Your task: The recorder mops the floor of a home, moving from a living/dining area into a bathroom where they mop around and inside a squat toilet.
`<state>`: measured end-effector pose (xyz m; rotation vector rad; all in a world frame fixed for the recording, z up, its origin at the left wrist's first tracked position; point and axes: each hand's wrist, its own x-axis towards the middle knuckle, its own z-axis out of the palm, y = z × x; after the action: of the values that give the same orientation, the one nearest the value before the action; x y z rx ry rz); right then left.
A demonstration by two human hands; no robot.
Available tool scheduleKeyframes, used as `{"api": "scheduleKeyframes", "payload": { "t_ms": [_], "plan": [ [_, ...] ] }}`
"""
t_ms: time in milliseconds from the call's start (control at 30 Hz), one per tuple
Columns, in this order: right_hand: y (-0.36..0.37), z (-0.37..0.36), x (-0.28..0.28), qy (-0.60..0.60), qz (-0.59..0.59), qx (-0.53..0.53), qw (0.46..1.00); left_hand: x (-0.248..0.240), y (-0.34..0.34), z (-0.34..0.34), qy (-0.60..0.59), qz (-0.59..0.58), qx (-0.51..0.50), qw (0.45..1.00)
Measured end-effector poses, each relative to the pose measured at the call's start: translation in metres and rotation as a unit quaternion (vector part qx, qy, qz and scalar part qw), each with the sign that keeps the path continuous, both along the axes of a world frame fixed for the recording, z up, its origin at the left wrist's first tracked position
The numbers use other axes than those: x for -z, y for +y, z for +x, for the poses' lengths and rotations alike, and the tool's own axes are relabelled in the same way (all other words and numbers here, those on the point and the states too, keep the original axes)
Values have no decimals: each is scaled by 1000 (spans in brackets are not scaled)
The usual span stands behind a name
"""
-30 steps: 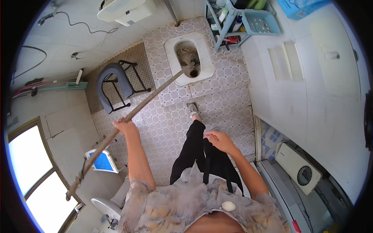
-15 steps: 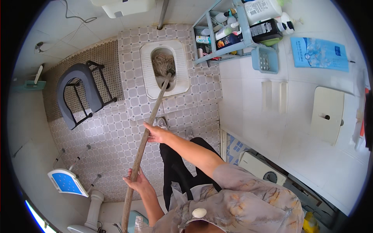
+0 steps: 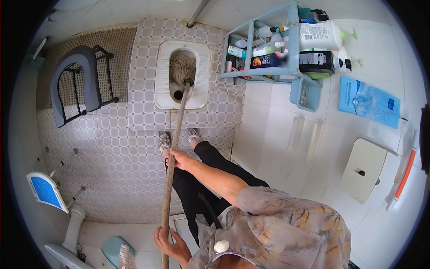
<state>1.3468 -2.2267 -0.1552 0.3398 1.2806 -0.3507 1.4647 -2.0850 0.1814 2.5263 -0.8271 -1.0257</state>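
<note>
A mop [image 3: 176, 121] slants across the floor, its long wooden handle running from near my body to the toilet. The stringy brown mop head [image 3: 182, 69] lies in the bowl of a white squat toilet [image 3: 204, 89], beside the dark drain hole. My right hand [image 3: 178, 159] is closed round the middle of the handle, above my shoes. Closer to my body, my left hand [image 3: 171, 244] is curled round the upper handle. The handle's end runs out of the lower edge.
A grey commode seat frame [image 3: 92, 85] stands on a brown mat [image 3: 118, 58] at left. Low at left are a blue-and-white shower seat [image 3: 45, 190] and a washbasin [image 3: 67, 258]. A blue shelf rack [image 3: 293, 45] with bottles and a white stool [image 3: 365, 168] are on the right.
My left hand has slid toward the handle's body-side end, and the handle stands straighter in view. My feet have shifted, now one each side of the handle. The mop head stays in the toilet.
</note>
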Motion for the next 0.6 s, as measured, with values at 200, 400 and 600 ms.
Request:
{"api": "scheduleKeyframes", "payload": {
  "t_ms": [200, 400, 600],
  "plan": [
    [6, -36, -4, 4, 37, -5, 999, -9, 45, -38, -127, 303, 158, 931],
    [-7, -67, 56, -32, 23, 96, 995, 28, 96, -51, -9, 320, 133, 938],
    [-26, -53, 104, 31, 24, 90, 995, 86, 118, -2, -75, 274, 140, 949]
  ]
}}
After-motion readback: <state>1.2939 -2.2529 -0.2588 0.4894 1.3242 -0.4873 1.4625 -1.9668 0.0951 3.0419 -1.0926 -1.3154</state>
